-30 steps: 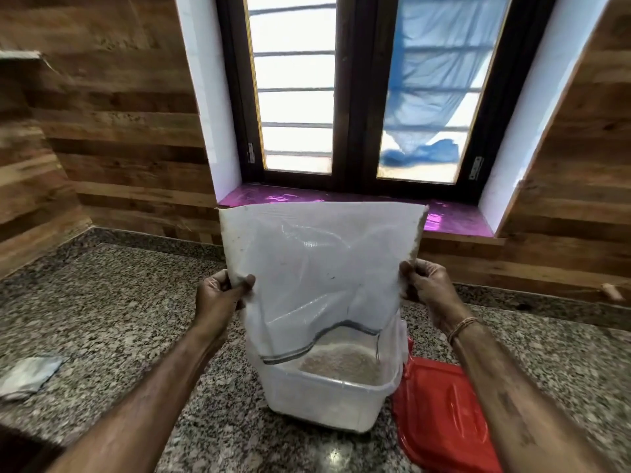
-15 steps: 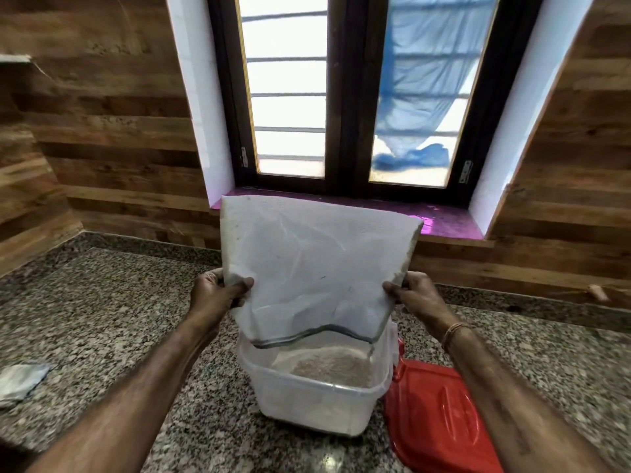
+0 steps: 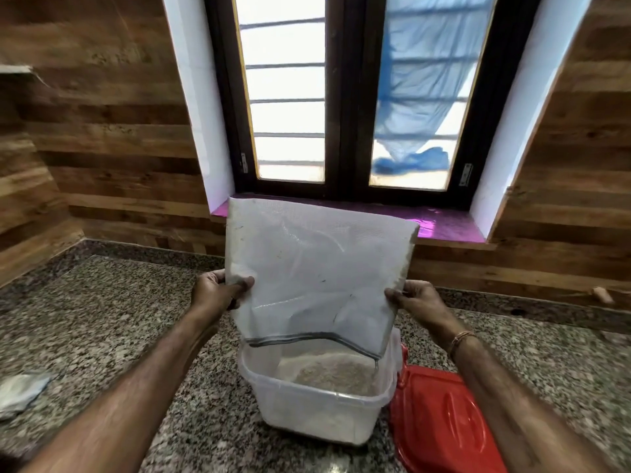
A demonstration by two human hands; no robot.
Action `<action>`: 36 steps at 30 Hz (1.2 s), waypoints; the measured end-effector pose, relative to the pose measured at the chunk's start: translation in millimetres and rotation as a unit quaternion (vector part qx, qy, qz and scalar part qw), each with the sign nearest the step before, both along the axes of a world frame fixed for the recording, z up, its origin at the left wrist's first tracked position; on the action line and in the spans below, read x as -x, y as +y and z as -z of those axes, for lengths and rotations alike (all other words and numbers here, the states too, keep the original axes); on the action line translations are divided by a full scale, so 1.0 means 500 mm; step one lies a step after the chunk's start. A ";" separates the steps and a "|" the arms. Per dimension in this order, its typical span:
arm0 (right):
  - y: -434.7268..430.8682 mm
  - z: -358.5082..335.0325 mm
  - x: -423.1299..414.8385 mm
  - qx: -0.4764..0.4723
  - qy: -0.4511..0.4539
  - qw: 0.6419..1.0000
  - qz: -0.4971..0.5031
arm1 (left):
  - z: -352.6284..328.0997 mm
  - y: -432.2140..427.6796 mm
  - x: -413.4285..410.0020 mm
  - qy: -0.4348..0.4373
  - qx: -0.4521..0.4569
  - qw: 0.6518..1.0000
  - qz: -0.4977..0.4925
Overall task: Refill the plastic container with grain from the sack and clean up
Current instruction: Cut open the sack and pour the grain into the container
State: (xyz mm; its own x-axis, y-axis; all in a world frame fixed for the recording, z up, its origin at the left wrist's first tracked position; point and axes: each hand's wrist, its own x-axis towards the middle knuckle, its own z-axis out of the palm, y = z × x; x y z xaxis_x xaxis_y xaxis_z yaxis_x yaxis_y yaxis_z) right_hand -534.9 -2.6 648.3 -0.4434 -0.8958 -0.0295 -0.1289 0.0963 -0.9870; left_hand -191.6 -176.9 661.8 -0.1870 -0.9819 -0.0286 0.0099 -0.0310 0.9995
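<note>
A white woven sack (image 3: 317, 268) hangs upside down, flat and limp, with its grey-edged mouth just above the clear plastic container (image 3: 317, 411). My left hand (image 3: 218, 291) grips the sack's left edge and my right hand (image 3: 415, 302) grips its right edge. A mound of pale grain (image 3: 331, 373) lies in the container, which stands on the granite counter (image 3: 102, 319). The sack hides the container's far rim.
A red lid (image 3: 440, 421) lies on the counter against the container's right side. A crumpled grey-white cloth (image 3: 18, 392) lies at the far left. Wood-panelled walls and a window with a purple sill (image 3: 440, 223) stand behind.
The sack has dropped lower toward the container, with both hands still on its edges. The camera has tilted slightly.
</note>
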 end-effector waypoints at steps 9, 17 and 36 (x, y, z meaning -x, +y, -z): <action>-0.033 -0.045 0.003 -0.015 -0.050 0.999 0.003 | -0.052 -0.072 -0.026 -0.015 0.002 1.000 -0.002; -0.105 -0.067 -0.053 -0.024 -0.079 0.996 0.038 | -0.024 -0.173 -0.084 -0.047 -0.019 0.999 0.018; -0.519 0.063 -0.567 -0.192 0.071 0.977 0.062 | 0.263 -0.451 -0.651 -0.114 -0.158 0.980 -0.045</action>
